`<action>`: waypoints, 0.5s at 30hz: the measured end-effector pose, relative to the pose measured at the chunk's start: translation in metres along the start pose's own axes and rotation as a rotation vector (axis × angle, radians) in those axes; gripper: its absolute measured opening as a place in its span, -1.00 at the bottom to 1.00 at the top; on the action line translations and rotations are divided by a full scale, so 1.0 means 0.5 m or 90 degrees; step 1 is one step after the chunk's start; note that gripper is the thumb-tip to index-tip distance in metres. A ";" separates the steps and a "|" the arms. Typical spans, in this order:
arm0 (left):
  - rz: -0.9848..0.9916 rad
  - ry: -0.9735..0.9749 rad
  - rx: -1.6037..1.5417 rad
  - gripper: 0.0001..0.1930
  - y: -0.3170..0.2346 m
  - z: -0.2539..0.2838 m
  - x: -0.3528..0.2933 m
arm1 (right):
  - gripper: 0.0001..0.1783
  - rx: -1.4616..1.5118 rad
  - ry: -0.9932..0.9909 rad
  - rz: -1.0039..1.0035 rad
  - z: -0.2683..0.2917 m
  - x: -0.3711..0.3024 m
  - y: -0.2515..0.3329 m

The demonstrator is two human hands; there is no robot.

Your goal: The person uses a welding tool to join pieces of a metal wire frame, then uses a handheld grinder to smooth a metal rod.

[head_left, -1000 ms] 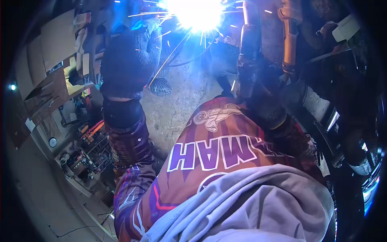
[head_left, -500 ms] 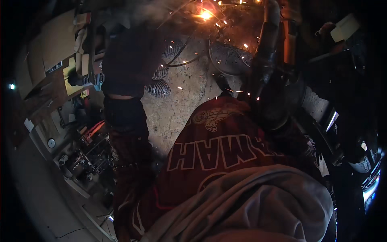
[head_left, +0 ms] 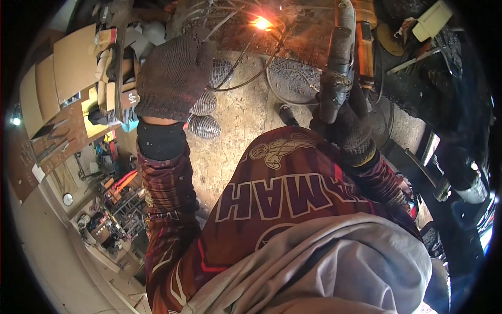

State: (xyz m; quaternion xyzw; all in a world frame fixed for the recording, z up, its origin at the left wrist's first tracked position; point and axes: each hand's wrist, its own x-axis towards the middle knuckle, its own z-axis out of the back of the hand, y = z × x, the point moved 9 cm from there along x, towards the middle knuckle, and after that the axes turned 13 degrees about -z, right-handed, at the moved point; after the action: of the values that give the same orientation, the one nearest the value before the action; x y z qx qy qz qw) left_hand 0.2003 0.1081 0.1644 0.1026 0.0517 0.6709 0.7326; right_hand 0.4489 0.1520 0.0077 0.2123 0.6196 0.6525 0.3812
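My left hand (head_left: 172,76), in a dark knit glove, is closed at the upper left. A thin metal rod (head_left: 220,25) sticks out from its fingertips, which are mostly hidden. Beyond it, an orange glowing spot (head_left: 261,23) lies on a dark work surface among thin bent rods. My right hand (head_left: 356,142), also gloved, is closed around the lower part of a thick grey tool (head_left: 337,78) wrapped in worn tape. The tool points away from me, and its far end meets the picture's top edge.
Several wire coils (head_left: 204,127) lie on the concrete floor (head_left: 243,112) beside my left hand. Dark cables (head_left: 248,82) loop below the work surface. An orange and grey object (head_left: 366,55) stands right of the tool. Cardboard (head_left: 73,57) and cluttered machine parts (head_left: 115,214) fill the left side.
The flying sparks are gone and the scene is much brighter. The glowing spot has shrunk to a duller orange. Both hands have stayed in nearly the same place.
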 end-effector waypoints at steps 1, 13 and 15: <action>0.042 0.001 -0.019 -0.81 0.001 0.000 0.001 | -0.36 0.088 0.010 -0.016 0.006 -0.008 -0.009; -0.088 0.092 -0.041 -0.80 0.066 0.025 0.034 | -0.38 0.469 -0.319 0.107 0.166 -0.201 0.150; -0.170 0.040 -0.048 -0.80 0.069 0.023 0.031 | -0.45 0.404 -0.474 0.177 0.210 -0.269 0.183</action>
State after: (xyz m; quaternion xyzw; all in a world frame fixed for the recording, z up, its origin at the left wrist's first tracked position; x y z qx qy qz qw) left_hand 0.1709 0.1252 0.1842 0.0464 0.0627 0.5716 0.8168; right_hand 0.5896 0.1231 0.1377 0.6163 0.5754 0.3566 0.4024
